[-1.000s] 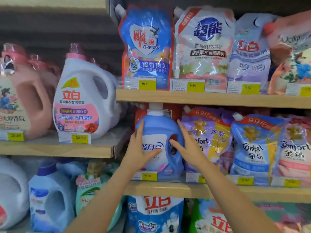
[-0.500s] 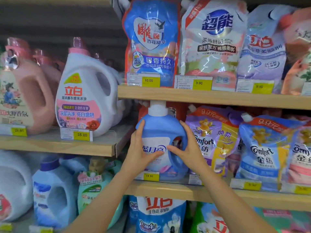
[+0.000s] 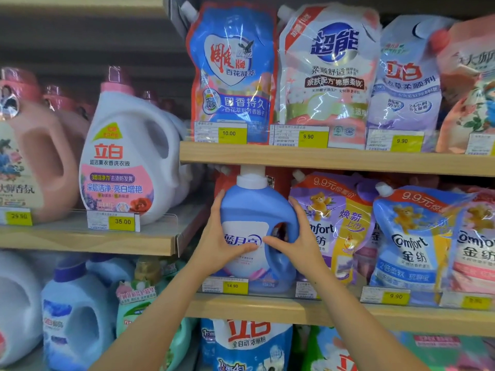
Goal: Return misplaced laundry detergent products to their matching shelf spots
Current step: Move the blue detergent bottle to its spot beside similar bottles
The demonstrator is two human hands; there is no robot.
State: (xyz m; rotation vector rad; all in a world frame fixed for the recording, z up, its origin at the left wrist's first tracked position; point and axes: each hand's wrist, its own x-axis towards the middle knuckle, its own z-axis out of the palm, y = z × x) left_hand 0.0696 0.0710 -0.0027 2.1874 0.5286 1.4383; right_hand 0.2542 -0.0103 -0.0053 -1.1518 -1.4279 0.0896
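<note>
Both my hands clasp the blue detergent bottle, left hand on its label, right hand by the handle; it's upright on the middle shelf, white cap partly hidden behind the upper shelf; contents unseen.

wooden shelves, yellow price tags (some blurred)

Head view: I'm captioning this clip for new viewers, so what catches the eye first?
Two bare hands clasp a blue detergent bottle at centre, left hand on its label, right hand by the handle hole. Left of it stands a big white jug above a 35.00 tag. Glossy refill pouches line the upper shelf.
</note>
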